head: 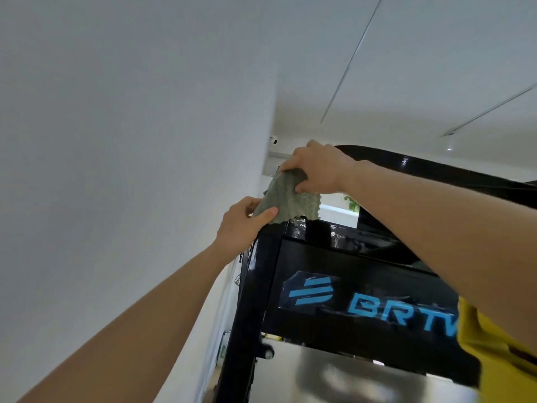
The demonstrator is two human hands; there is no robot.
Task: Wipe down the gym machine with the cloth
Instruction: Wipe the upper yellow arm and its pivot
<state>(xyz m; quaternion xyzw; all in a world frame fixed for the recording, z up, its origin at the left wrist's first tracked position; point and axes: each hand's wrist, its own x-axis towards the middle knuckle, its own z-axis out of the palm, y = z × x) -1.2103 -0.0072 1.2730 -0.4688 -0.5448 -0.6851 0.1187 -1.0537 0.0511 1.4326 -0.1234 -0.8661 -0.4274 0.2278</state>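
Overhead, between both raised hands, a grey-green dimpled cloth (283, 199) hangs spread: left hand (242, 222) pinches its lower edge, right hand (318, 170) grips its top. Just beneath, the glossy black metal gym machine (334, 263) likely awaits wiping; next, press cloth flat.

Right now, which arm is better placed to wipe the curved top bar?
Right. The right grip holds the cloth by its top end, by the curved top bar; the left grip pinches its lower edge, down at the frame corner.
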